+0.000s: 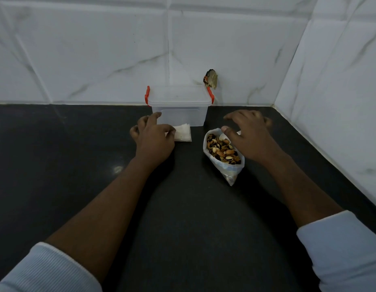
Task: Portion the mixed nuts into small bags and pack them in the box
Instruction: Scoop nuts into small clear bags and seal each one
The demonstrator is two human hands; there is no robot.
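A clear plastic box (179, 111) with a lid and red clips stands at the back of the black counter. A small stack of empty clear bags (184, 133) lies in front of it. My left hand (153, 138) rests beside that stack, its thumb touching the stack's left edge, fingers loosely curled. An open bag of mixed nuts (222, 153) lies to the right, mouth facing up. My right hand (249, 135) hovers over the far right side of the nut bag with fingers spread and holds nothing.
The black counter (77, 165) meets white marble-look tiled walls at the back and on the right. A rough dark hole (210, 79) shows in the back wall behind the box. Both forearms wear pale blue sleeves.
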